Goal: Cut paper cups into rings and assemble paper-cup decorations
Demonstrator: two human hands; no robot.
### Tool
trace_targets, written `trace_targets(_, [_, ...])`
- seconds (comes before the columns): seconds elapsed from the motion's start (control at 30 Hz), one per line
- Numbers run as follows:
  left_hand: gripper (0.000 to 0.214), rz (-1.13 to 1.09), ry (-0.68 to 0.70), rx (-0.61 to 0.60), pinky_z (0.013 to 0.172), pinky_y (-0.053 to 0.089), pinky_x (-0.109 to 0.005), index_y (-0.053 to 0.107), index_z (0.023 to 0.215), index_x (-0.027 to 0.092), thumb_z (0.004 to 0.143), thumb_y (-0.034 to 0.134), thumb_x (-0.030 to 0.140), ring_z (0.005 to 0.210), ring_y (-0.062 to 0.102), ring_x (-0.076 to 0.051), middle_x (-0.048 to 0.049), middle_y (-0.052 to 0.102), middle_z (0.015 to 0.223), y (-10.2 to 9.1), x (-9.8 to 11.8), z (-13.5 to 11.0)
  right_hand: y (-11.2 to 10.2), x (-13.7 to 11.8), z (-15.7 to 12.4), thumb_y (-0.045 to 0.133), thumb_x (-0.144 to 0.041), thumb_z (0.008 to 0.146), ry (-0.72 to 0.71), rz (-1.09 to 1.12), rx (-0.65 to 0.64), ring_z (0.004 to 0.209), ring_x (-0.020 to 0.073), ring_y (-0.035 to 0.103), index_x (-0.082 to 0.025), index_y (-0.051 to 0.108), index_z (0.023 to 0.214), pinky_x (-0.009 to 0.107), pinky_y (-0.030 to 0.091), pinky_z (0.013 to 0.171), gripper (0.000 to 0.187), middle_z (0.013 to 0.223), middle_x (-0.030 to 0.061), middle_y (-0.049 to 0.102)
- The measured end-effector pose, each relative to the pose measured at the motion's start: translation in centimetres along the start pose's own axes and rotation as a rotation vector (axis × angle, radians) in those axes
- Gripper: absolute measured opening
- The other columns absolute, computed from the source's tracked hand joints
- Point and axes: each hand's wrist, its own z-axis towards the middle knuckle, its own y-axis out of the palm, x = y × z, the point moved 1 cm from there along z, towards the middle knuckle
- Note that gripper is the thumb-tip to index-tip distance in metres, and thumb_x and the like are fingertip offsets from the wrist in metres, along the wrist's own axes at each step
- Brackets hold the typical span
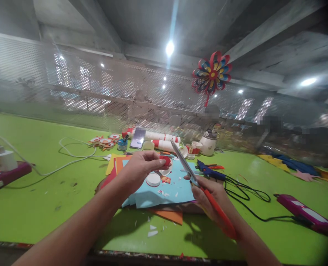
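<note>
My left hand (141,167) is raised over the coloured paper sheets (168,192) and pinches a small red paper piece (166,161) between thumb and fingers. My right hand (209,192) grips the red handles of a pair of scissors (191,173). Their metal blades point up and left, ending just right of the red piece. Under my hands lie a white round disc (153,179) and small red and white scraps on the light blue sheet.
On the green table (41,192) lie a blue glue gun (209,171) with a black cord, a pink power strip (305,212) at right, another with a white charger (1,159) at left, a phone (137,142), red-white rolls, cups and a white pot (209,142). A paper pinwheel (212,74) hangs on the mesh wall.
</note>
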Motion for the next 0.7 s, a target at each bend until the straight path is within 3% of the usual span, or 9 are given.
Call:
trace_targets(0.13, [0.019, 0.064, -0.046, -0.114, 0.071, 0.047, -0.032, 0.063, 0.065, 0.012, 0.065, 0.077, 0.025, 0.068, 0.065, -0.017, -0.0070, 0.069, 0.070, 0.0, -0.1, -0.1, -1.3, -1.1, 1.7, 0.051, -0.045, 0.087, 0.050, 0.043, -0.029, 0.058, 0.0127, 0.050, -0.013, 0.063, 0.103, 0.024, 0.043, 0.054, 0.038, 0.068, 0.0012, 0.055])
trace_targets(0.27, [0.012, 0.166, -0.078, -0.240, 0.069, 0.048, -0.030, 0.066, 0.067, 0.012, 0.067, 0.074, 0.021, 0.069, 0.064, -0.016, -0.0067, 0.069, 0.071, 0.2, -0.3, -0.3, -1.6, -2.7, 3.7, 0.060, -0.033, 0.083, -0.026, 0.243, -0.126, 0.066, 0.0140, 0.056, -0.015, 0.057, 0.110, 0.027, 0.048, 0.060, 0.032, 0.079, 0.0030, 0.059])
trace_targets(0.43, [0.007, 0.275, -0.115, -0.276, 0.068, 0.049, -0.031, 0.070, 0.071, 0.012, 0.066, 0.072, 0.017, 0.067, 0.064, -0.017, -0.0072, 0.070, 0.070, 0.3, -0.6, -0.3, -0.2, -3.8, 4.6, 0.066, -0.031, 0.079, -0.013, 0.471, -0.263, 0.069, 0.0149, 0.059, -0.015, 0.059, 0.106, 0.028, 0.051, 0.062, 0.032, 0.081, 0.0036, 0.060])
trace_targets(0.7, [0.005, 0.140, -0.167, -0.310, 0.071, 0.050, -0.033, 0.068, 0.068, 0.012, 0.064, 0.071, 0.014, 0.068, 0.064, -0.017, -0.0069, 0.069, 0.070, 0.4, -1.1, -0.2, 0.8, -2.6, 4.2, 0.065, -0.026, 0.082, -0.035, 0.599, -0.247, 0.073, 0.0137, 0.058, -0.018, 0.056, 0.111, 0.028, 0.050, 0.066, 0.031, 0.084, 0.0016, 0.059])
